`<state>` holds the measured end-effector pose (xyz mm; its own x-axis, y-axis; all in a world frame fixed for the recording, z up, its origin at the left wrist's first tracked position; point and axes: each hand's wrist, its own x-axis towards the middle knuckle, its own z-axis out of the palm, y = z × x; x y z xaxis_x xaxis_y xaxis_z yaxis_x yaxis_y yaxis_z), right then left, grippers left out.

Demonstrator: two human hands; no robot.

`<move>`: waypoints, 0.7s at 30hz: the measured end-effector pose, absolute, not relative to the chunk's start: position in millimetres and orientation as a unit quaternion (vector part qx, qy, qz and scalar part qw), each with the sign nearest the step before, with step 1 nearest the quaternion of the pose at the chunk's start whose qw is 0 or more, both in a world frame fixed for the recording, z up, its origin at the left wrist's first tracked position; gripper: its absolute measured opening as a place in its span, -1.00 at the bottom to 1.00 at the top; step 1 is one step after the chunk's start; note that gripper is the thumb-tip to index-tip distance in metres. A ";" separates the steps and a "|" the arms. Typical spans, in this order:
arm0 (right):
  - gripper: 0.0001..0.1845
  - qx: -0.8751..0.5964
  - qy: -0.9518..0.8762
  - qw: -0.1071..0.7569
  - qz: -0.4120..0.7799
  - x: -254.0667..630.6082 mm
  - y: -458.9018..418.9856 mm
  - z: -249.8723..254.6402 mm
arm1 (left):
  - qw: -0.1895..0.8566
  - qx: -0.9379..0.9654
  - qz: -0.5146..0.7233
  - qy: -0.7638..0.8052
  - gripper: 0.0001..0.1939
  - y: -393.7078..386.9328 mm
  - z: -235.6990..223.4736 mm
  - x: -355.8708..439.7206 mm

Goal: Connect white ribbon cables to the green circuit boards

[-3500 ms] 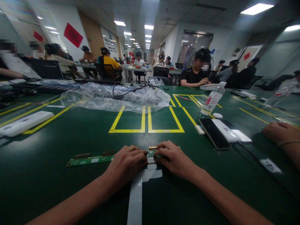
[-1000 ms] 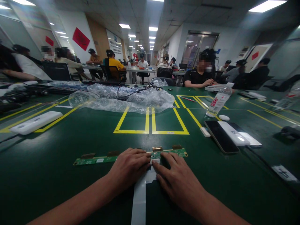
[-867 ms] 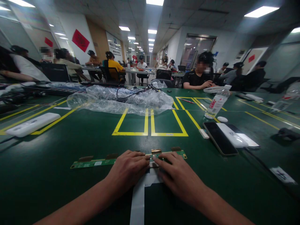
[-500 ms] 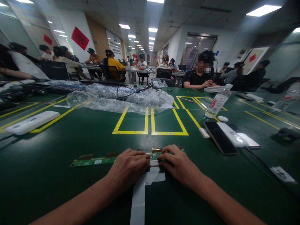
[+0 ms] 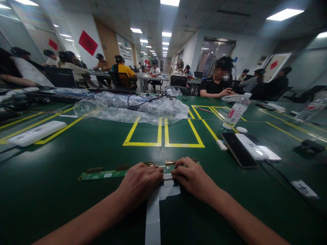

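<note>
A long, narrow green circuit board (image 5: pixel 119 174) with brown film tabs along its far edge lies crosswise on the table in front of me. A white flat ribbon cable (image 5: pixel 153 217) runs from the board's middle towards me, with a fold near the board. My left hand (image 5: pixel 141 178) rests over the board, fingers closed at the left side of the cable's end. From the right, my right hand (image 5: pixel 191 177) has its fingers bent and pressed at the other side of that end. My fingers hide part of the joint, so how far the cable sits in the connector cannot be seen.
Clear plastic wrap (image 5: pixel 166 109) with black cables lies beyond the yellow tape marks. To the right are a phone (image 5: pixel 238 149), a white power bank (image 5: pixel 251 147) and a water bottle (image 5: pixel 236 112). Another white device (image 5: pixel 37 133) lies left. A person (image 5: pixel 217 81) sits across the table.
The view has shifted very slightly. The ribbon cable's near part appears a little further right. Both hands stay at the cable's end on the board.
</note>
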<state>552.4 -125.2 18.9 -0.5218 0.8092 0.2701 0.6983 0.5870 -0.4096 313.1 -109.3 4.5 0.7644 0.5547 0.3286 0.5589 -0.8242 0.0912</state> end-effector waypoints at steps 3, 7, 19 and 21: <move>-0.85 -0.439 -0.859 0.223 0.138 554.5 -125.7 20.7 | -0.001 -0.938 -0.167 -0.305 -0.80 -109.0 2.8 312.2; -0.78 -0.439 -0.855 0.232 0.153 559.1 -129.4 24.9 | -0.013 -0.935 -0.149 -0.321 -0.74 -114.6 3.8 313.0; -0.72 -0.467 -0.820 0.292 0.153 569.7 -128.3 26.8 | -0.044 -0.916 -0.062 -0.395 -0.42 -128.4 2.7 301.8; -0.72 -0.469 -0.819 0.291 0.156 570.3 -128.7 26.4 | -0.055 -0.898 -0.051 -0.434 -0.38 -115.3 4.5 292.9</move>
